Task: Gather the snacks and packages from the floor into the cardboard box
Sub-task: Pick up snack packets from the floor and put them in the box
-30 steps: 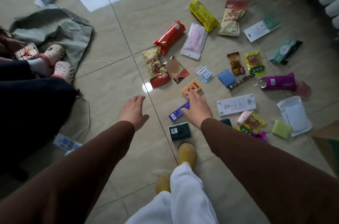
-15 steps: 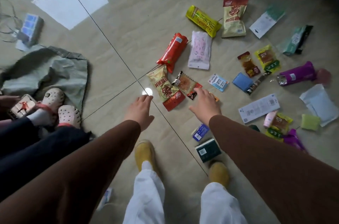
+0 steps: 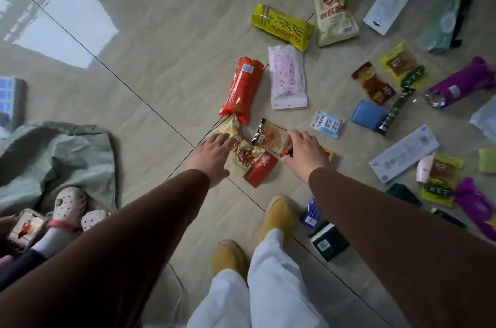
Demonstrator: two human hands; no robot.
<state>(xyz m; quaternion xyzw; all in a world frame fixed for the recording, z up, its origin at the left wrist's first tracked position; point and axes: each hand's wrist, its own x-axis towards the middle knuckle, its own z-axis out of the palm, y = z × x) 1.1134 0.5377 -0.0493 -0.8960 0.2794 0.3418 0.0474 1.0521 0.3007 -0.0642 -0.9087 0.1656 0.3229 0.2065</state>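
Note:
Several snack packs lie scattered on the tiled floor. My left hand (image 3: 212, 151) rests with spread fingers on the left side of a beige and red snack bag (image 3: 249, 159). My right hand (image 3: 304, 151) covers the right end of a clear dried-meat pack (image 3: 271, 135) and hides most of an orange packet (image 3: 329, 153). Further off lie a red sausage pack (image 3: 243, 90), a pink pouch (image 3: 287, 76), a yellow pack (image 3: 283, 27) and a tall beige bag (image 3: 334, 5). The cardboard box is out of view.
Another person's feet in pale clogs (image 3: 71, 205) stand at the left beside a grey-green sack (image 3: 53, 158). My yellow slippers (image 3: 280, 213) are just below the hands. More packs, a purple tube (image 3: 461, 83) and a white leaflet (image 3: 405, 157) fill the right side.
Both hands have moved forward and down onto the beige-red bag and the clear meat pack. The view has shifted forward and closer to the floor.

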